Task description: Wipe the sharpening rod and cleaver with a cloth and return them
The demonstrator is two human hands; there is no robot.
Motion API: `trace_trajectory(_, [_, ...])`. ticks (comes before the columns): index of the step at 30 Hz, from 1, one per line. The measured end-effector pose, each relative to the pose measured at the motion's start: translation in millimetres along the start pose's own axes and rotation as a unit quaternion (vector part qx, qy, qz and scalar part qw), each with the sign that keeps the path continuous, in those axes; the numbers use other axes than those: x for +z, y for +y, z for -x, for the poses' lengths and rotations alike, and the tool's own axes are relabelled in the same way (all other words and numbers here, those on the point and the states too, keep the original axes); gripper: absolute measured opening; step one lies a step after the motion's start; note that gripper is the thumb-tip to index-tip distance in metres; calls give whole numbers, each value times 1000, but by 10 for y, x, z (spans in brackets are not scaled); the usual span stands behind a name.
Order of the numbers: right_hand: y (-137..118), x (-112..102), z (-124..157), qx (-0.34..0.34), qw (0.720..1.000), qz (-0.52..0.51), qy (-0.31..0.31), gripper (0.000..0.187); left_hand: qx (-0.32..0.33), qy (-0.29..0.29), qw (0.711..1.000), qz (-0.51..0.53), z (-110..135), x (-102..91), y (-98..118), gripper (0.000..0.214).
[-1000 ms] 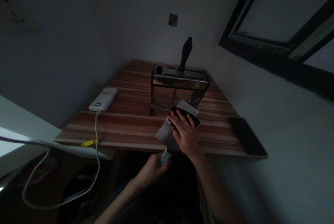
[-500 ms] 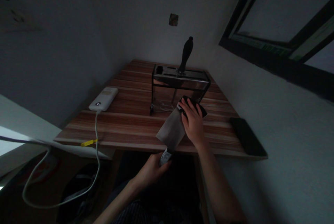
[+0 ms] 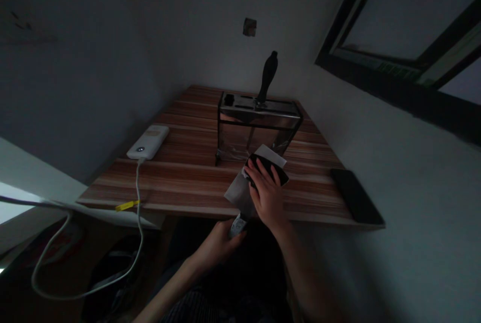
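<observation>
A cleaver (image 3: 239,193) with a broad metal blade reaches over the near edge of the table. My left hand (image 3: 216,243) is closed around its pale, patterned handle, just off the table's edge. On the blade lies a black cloth (image 3: 278,176), pressed down by the fingers of my right hand (image 3: 267,201). The cloth covers the middle of the blade, and the blade's far end shows beyond it. Behind the blade stands a knife block (image 3: 259,120) with clear sides, a dark frame and one black-handled knife (image 3: 268,76) upright in its top.
The wood-grained table (image 3: 180,172) meets a wall on the right. At its left lies a white power bank (image 3: 148,142) with a white cable (image 3: 139,187) hanging over the edge, a yellow tag (image 3: 127,205) on it. A black phone (image 3: 356,196) lies at the right edge.
My right hand and the black cloth have slid along the blade toward the handle, uncovering the blade's far end. My left hand and the cleaver have hardly moved.
</observation>
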State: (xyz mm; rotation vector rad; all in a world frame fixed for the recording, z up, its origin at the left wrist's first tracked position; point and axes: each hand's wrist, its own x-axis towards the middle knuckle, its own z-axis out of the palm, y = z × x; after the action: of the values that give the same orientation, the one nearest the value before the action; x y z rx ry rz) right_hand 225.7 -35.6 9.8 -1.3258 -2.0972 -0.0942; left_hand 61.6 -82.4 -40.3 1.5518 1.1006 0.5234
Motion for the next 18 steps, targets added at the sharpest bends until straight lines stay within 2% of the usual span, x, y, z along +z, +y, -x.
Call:
trace_trajectory(11, [-398, 69, 356, -31, 993, -56, -95, 55, 19, 10, 999, 33, -39, 57, -97, 27])
trace_trajectory(18, [-475, 61, 437, -66, 988, -61, -123, 52, 24, 23, 999, 40, -42, 56, -138, 37])
